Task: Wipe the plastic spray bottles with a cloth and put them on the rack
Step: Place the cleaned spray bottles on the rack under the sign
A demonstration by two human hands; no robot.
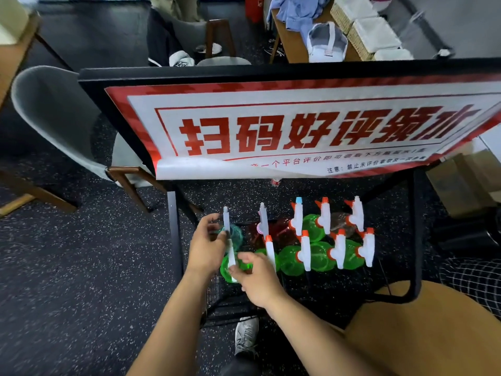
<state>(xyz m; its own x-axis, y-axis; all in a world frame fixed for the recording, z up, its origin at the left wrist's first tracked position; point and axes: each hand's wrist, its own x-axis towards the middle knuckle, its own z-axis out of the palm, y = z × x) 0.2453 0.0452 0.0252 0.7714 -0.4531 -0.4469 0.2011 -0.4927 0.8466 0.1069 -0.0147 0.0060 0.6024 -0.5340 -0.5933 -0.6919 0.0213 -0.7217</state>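
Observation:
Several plastic spray bottles stand in two rows on the wire shelf of a black rack (pixel 416 240), most of them green (pixel 320 257) with white and orange trigger heads, some dark red (pixel 282 232). At the shelf's left end my left hand (pixel 204 246) holds a teal spray bottle (pixel 235 236) just under its white head. In front of it my right hand (pixel 259 280) grips a green spray bottle (pixel 226 268) whose white head sticks up between my hands. No cloth is in view.
A large red and white sign (pixel 298 131) leans over the top of the rack and overhangs the shelf. A grey chair (pixel 54 112) stands to the left. A round wooden surface (pixel 423 335) is at the lower right, a cardboard box (pixel 461 183) to the right.

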